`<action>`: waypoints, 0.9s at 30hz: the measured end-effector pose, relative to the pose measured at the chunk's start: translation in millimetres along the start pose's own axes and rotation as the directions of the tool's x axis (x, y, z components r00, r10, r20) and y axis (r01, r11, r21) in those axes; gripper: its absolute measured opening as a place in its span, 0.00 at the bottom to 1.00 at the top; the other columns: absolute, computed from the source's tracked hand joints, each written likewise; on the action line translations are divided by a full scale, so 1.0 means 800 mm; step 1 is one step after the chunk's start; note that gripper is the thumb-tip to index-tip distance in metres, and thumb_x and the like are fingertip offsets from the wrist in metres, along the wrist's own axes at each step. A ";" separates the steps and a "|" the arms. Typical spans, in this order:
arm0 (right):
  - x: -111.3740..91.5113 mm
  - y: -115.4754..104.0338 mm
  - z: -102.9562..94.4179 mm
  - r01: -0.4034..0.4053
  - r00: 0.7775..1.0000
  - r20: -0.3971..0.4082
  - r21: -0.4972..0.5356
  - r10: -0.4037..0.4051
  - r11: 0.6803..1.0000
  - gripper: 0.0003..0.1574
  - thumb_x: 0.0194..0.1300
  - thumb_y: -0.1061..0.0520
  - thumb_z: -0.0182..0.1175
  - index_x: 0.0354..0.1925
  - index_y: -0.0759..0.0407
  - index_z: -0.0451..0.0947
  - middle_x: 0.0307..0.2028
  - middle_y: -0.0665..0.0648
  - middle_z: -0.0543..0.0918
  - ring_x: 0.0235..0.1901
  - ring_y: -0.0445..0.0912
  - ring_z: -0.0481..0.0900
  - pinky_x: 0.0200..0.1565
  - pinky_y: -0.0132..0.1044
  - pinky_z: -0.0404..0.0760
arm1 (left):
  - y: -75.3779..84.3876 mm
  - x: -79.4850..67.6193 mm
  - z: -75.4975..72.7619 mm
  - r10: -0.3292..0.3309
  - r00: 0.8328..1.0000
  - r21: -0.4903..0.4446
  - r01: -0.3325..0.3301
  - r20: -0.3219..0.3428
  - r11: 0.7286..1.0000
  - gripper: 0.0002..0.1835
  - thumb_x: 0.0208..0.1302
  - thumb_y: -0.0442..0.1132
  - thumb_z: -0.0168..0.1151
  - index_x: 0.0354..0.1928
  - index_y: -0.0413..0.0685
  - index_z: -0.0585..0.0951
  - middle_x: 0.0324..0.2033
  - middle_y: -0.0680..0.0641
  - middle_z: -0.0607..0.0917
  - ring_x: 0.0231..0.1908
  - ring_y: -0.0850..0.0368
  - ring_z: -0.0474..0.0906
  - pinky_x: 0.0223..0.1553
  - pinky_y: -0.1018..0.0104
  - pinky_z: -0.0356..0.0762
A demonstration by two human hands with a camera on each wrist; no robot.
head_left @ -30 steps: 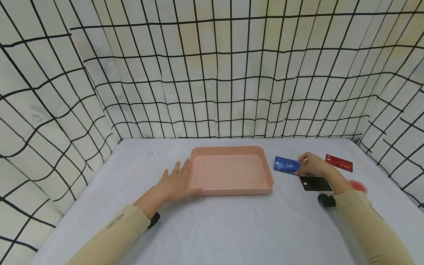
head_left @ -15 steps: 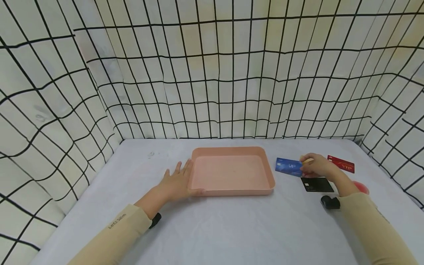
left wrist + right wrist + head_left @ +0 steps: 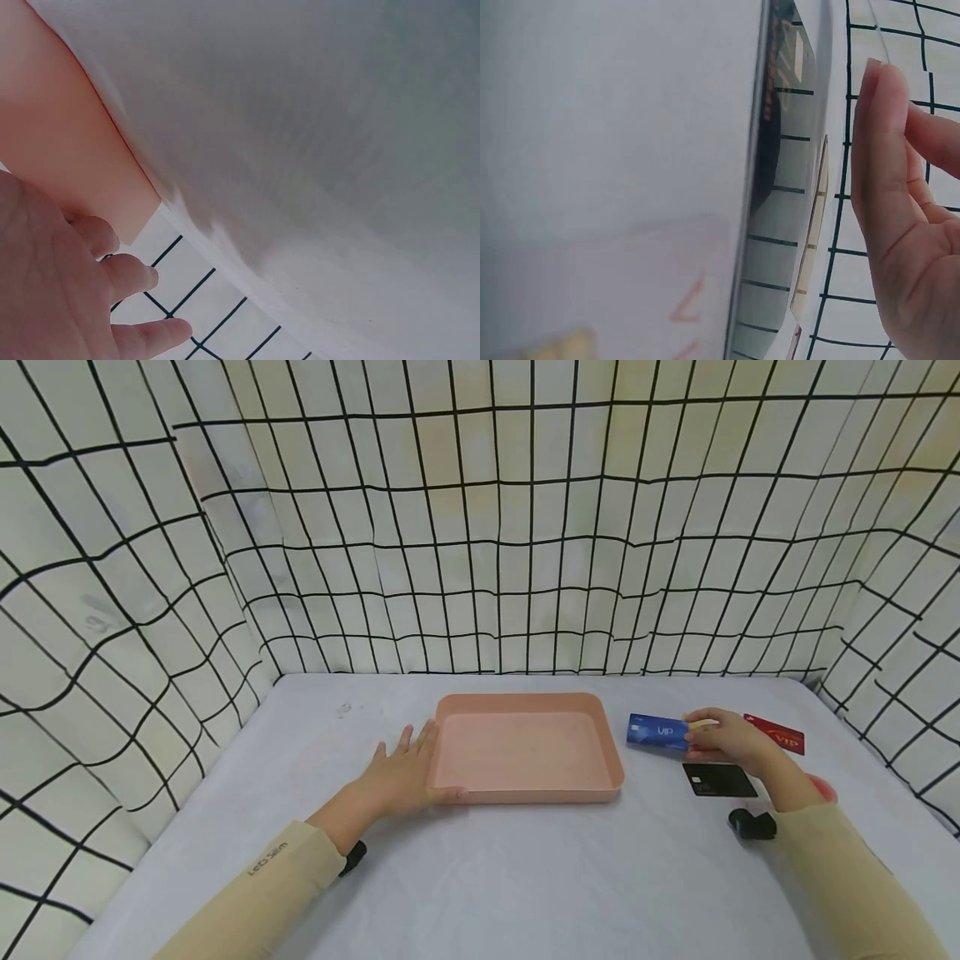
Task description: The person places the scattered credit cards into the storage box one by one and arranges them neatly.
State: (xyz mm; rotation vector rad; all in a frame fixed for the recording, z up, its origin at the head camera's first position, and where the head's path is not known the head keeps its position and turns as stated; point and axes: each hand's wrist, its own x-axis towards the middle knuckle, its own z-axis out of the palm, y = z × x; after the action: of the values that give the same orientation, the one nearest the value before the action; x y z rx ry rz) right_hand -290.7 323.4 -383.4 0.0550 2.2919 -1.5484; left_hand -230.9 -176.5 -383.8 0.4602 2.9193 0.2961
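Note:
In the head view, my right hand (image 3: 723, 743) pinches the right end of a blue VIP card (image 3: 656, 732), whose near edge looks raised off the table. Fingertips and thumb meet on the card's thin edge in the right wrist view. Partly hidden behind that hand lies a yellow card (image 3: 702, 724). A black card (image 3: 720, 780) is just below it, and a red VIP card (image 3: 776, 734) to its right. With fingers spread, my left hand (image 3: 399, 779) rests against the left side of a shallow pink tray (image 3: 532, 747), thumb along its front rim.
All of this is on a white-covered table (image 3: 525, 877). A round pink-red object (image 3: 823, 788) is partly covered by my right forearm. White walls with a black wire grid (image 3: 532, 543) surround the back and both sides.
The blue card's right end was flat under my fingertips; now it is pinched and its near edge has tipped up. The left hand stays on the tray, and the head view shifts slightly.

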 end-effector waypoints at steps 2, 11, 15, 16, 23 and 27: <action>-0.001 0.000 0.000 0.000 1.000 -0.008 0.022 0.000 1.000 0.38 0.79 0.60 0.54 0.74 0.74 0.49 0.42 0.59 0.78 0.36 0.41 0.86 0.44 0.33 0.85 | -0.001 0.000 0.001 -0.001 1.000 0.003 0.001 0.002 1.000 0.65 0.62 0.77 0.55 0.81 0.34 0.43 0.80 0.38 0.47 0.78 0.32 0.40 0.68 0.24 0.43; -0.002 0.000 0.001 0.018 0.999 -0.036 0.092 -0.015 0.996 0.39 0.81 0.57 0.52 0.76 0.70 0.46 0.47 0.61 0.76 0.38 0.40 0.85 0.47 0.32 0.84 | 0.002 0.000 -0.002 -0.014 1.000 0.004 0.014 0.013 1.000 0.63 0.64 0.75 0.56 0.81 0.35 0.43 0.81 0.39 0.46 0.78 0.33 0.39 0.69 0.26 0.43; -0.004 -0.003 0.006 0.031 0.998 -0.049 0.106 -0.026 0.994 0.40 0.81 0.57 0.52 0.77 0.70 0.46 0.50 0.63 0.72 0.39 0.40 0.84 0.48 0.33 0.84 | 0.003 0.000 -0.002 -0.015 1.000 -0.001 0.015 0.012 1.000 0.63 0.64 0.74 0.56 0.81 0.35 0.43 0.81 0.38 0.46 0.78 0.32 0.39 0.69 0.26 0.43; -0.005 -0.004 0.008 0.034 0.998 -0.050 0.109 -0.028 0.993 0.40 0.81 0.57 0.52 0.77 0.70 0.46 0.51 0.64 0.71 0.39 0.40 0.84 0.48 0.33 0.84 | 0.003 0.000 -0.002 -0.015 1.000 -0.001 0.015 0.013 1.000 0.63 0.65 0.74 0.56 0.81 0.35 0.43 0.81 0.38 0.46 0.78 0.32 0.39 0.69 0.26 0.43; -0.008 -0.010 0.016 0.042 0.999 -0.039 0.153 -0.037 0.987 0.40 0.81 0.57 0.52 0.78 0.68 0.46 0.56 0.66 0.66 0.41 0.41 0.85 0.50 0.34 0.83 | 0.003 -0.001 -0.002 -0.016 1.000 -0.008 0.016 0.013 1.000 0.63 0.64 0.74 0.57 0.81 0.35 0.43 0.81 0.38 0.46 0.78 0.33 0.39 0.69 0.26 0.43; -0.008 -0.011 0.020 0.037 0.999 -0.018 0.205 -0.033 0.978 0.41 0.80 0.57 0.54 0.78 0.66 0.47 0.56 0.64 0.67 0.42 0.42 0.85 0.51 0.34 0.83 | 0.003 -0.001 -0.003 -0.016 1.000 -0.010 0.016 0.015 1.000 0.63 0.65 0.73 0.57 0.81 0.35 0.43 0.81 0.38 0.46 0.78 0.33 0.39 0.69 0.26 0.43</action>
State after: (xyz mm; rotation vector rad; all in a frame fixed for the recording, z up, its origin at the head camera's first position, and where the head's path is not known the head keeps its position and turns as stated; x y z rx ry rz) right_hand -282.8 306.8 -378.6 0.0810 2.1458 -1.8041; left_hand -229.5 -174.9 -381.1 0.4354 2.9041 0.3036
